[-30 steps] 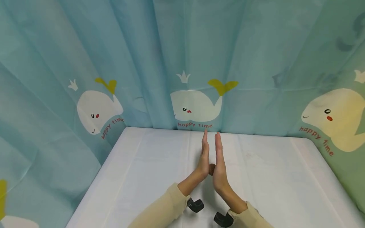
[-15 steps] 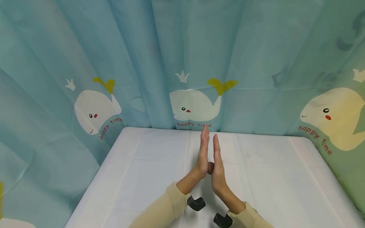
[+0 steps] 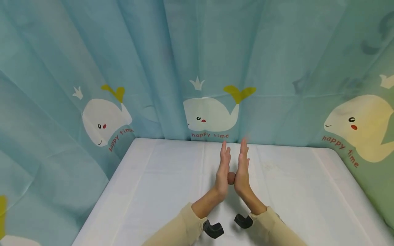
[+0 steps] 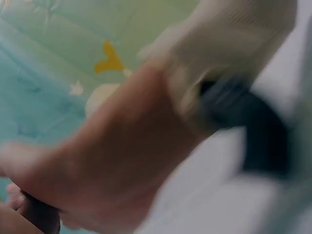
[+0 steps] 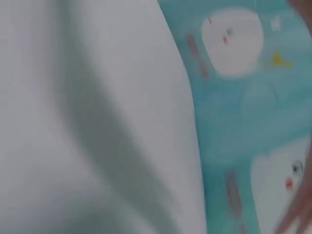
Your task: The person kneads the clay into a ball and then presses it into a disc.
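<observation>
In the head view a small round brown lump sits between my two palms, above the white table. My left hand is upright with fingers straight, its palm against the lump's left side. Facing it, my right hand also has its fingers extended, the palm on the lump's right side. The left wrist view is blurred; there the dark brown lump shows at the lower left, below the heel of the right hand. Only a sliver of fingers appears at the edge of the right wrist view.
A white-covered table lies beneath the hands. Behind and beside it hangs a blue-green curtain printed with whales. Black wrist cameras stick out from both beige sleeves.
Both hands shift against each other, the right sliding forward past the left after having sat slightly farther back. The lump stays between the palms, moving slightly to the right.
</observation>
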`<state>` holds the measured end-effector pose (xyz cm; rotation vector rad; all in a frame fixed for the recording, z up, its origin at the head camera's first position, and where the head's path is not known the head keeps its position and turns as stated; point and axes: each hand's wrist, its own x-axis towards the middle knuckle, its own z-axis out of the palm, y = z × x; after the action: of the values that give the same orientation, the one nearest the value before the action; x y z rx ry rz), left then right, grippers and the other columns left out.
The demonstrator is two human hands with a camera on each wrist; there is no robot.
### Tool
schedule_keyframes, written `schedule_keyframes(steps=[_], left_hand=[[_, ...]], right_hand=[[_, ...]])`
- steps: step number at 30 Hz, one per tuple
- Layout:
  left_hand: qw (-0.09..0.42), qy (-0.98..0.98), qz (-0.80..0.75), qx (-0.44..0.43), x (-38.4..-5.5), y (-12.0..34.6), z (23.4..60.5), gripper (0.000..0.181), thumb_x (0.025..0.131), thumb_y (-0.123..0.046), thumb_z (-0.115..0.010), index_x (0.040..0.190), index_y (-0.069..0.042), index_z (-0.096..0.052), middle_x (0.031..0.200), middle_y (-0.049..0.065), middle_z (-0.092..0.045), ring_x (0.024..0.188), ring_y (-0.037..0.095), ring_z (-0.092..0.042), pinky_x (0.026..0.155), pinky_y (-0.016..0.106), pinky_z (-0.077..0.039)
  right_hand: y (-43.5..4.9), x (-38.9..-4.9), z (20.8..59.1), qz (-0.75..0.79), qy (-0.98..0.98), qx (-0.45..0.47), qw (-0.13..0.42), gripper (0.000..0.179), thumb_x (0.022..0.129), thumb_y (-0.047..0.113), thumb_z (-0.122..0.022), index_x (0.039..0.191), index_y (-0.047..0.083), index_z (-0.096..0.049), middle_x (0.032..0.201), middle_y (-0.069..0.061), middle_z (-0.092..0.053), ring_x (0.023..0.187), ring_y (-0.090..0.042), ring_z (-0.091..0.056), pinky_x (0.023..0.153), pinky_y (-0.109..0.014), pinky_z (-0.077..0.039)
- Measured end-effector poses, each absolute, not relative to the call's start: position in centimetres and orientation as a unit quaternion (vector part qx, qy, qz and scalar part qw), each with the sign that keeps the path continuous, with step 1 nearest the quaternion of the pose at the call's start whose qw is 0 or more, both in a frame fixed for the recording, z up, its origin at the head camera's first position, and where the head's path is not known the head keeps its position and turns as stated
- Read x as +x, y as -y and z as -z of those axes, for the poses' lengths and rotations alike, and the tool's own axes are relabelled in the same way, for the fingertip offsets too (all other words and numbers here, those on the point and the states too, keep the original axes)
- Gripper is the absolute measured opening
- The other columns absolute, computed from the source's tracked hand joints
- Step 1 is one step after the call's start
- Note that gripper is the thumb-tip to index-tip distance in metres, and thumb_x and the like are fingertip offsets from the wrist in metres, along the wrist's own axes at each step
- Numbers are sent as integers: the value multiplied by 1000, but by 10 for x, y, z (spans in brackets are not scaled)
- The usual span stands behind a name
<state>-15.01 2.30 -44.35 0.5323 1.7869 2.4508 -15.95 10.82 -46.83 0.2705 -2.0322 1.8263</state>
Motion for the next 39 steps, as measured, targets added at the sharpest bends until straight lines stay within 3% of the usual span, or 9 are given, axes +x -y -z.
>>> schedule_keyframes(steps=[5,8,11,15,22,32,35,38,39], left_hand=[[-33,-614,-766,188,-173,-17,451,60,112,-38,-14,167,-16,-1,173,2,-1,158,26,-5,125,51,-5],[-37,-638,-742,200,-174,-18,459,58,113,-35,-14,167,-17,-4,173,1,-4,158,23,-6,125,51,-7],[-8,-638,-737,225,-164,-23,462,58,112,-36,-12,167,-18,-3,173,4,-4,158,24,-6,125,52,-7],[18,-627,-736,254,-148,-26,453,60,112,-42,-9,167,-21,2,172,0,-1,158,20,-3,125,52,-4],[-31,-649,-712,267,-161,-21,447,62,112,-41,-8,166,-13,4,173,4,4,158,19,4,125,53,1],[63,-601,-753,262,-133,-27,451,64,111,-47,-7,166,-17,8,173,3,6,158,21,2,125,53,-2],[81,-586,-768,247,-126,-28,442,65,110,-50,-4,166,-19,8,161,20,-30,158,25,2,125,53,-1],[68,-576,-782,227,-132,-26,436,65,110,-52,-4,166,-20,6,162,15,-29,158,25,3,125,50,1],[54,-574,-786,223,-136,-25,435,65,110,-52,-6,166,-19,5,162,15,-30,158,25,3,125,50,2]], right_hand=[[-87,-123,455,-718,676,127,104,56,112,38,-12,167,29,-3,172,12,2,156,-14,-1,116,-24,-20],[-90,-124,443,-718,671,145,112,56,112,38,-15,166,32,-3,171,15,1,157,-10,5,123,-38,-3],[-101,-141,439,-707,680,137,141,56,111,38,-18,166,35,-4,170,17,1,156,-7,5,122,-50,1],[-116,-163,455,-706,679,128,157,54,112,34,-14,165,37,-2,170,17,5,155,-6,8,123,-50,3],[-100,-136,469,-730,655,156,117,54,113,31,-5,167,25,-1,172,8,6,157,-14,9,120,-22,-8],[-125,-162,420,-722,642,145,214,57,110,36,-21,166,32,-6,172,10,0,156,-5,4,123,-42,7],[-131,-170,428,-715,650,133,220,56,112,35,-19,166,34,-6,172,11,3,155,-4,5,123,-39,7],[-123,-162,443,-706,666,137,197,55,113,35,-15,166,30,-2,172,9,6,154,-2,6,122,-30,1],[-118,-157,448,-705,670,141,184,55,113,34,-13,166,28,0,172,7,7,152,-3,-15,120,-26,-12]])
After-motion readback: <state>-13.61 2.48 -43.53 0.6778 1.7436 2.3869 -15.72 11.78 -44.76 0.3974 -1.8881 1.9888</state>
